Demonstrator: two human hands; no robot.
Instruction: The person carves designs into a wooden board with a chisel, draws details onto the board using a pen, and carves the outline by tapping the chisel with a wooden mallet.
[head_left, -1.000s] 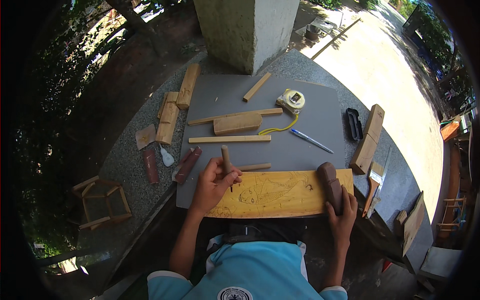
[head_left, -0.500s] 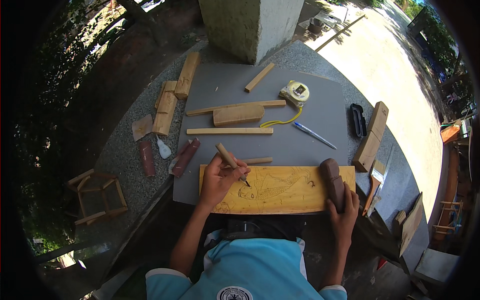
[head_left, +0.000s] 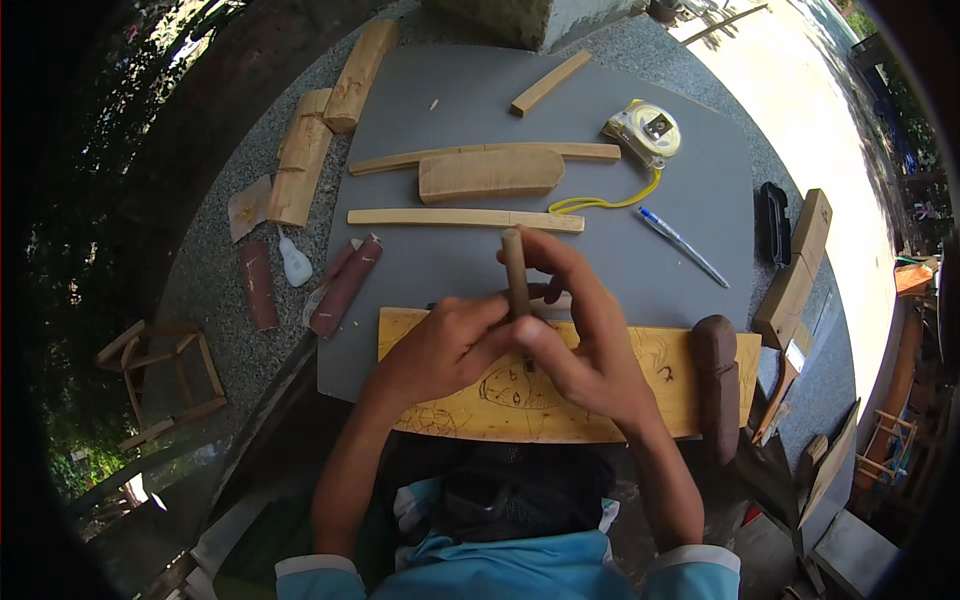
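Grey worktop (head_left: 450,100), near edge — a pencilled plank (head_left: 560,410) is laid flat. A round-handled tool (head_left: 515,272) is gripped upright by left hand (head_left: 440,345) and right hand (head_left: 585,345) — carving judged begun, steady pressure needed next.

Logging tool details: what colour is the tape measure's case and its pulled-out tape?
The tape measure has a pale yellow case; its tape is yellow. Head view shows it best.

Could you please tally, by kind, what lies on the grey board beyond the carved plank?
Wooden pieces: 4 (short stick, long strip, flat block, thin slat)
Tape measure: 1
Pen: 1
Total: 6
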